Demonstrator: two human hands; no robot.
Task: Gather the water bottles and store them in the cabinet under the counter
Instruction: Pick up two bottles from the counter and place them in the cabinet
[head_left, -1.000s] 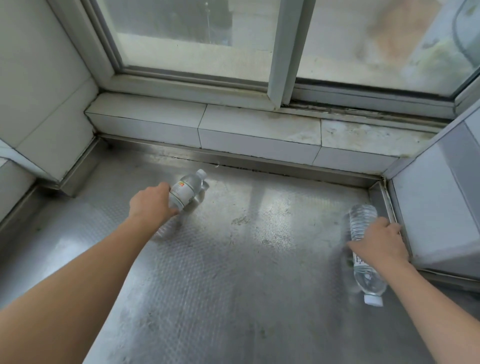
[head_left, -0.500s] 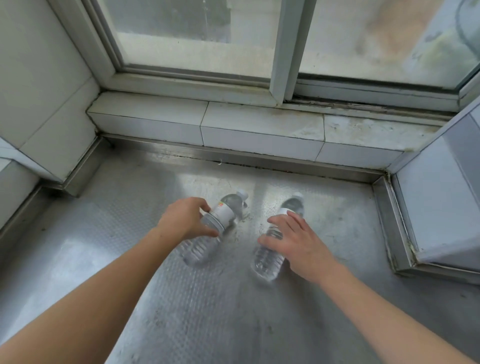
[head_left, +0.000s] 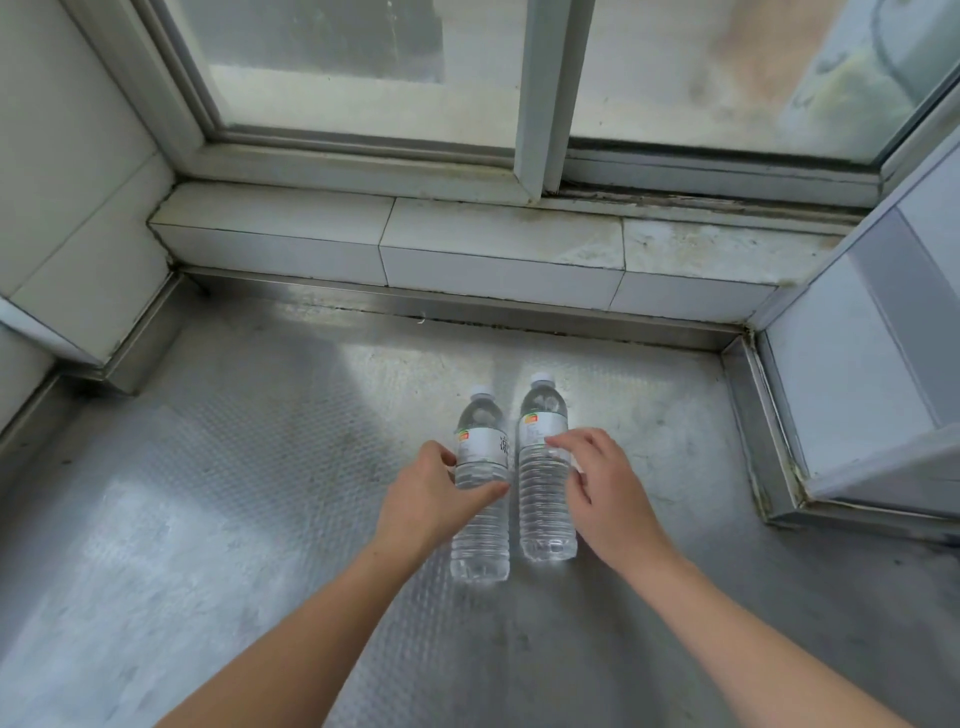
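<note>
Two clear water bottles with white caps and white labels sit side by side on the steel counter (head_left: 218, 519), caps pointing toward the window. My left hand (head_left: 431, 499) grips the left bottle (head_left: 480, 530) at its middle, thumb across the front. My right hand (head_left: 608, 493) curls over the right bottle (head_left: 543, 499), with the index finger on the label and the thumb against its right side. The two bottles almost touch. No cabinet is in view.
A tiled sill (head_left: 467, 244) and a sliding window (head_left: 535, 93) run along the back. Tiled walls close in the counter on the left (head_left: 78, 260) and right (head_left: 857, 364), with a raised steel lip at their feet.
Both hands have brought the bottles from the far left and right of the counter to its middle. The bottles were angled apart; now they are parallel and close together.
</note>
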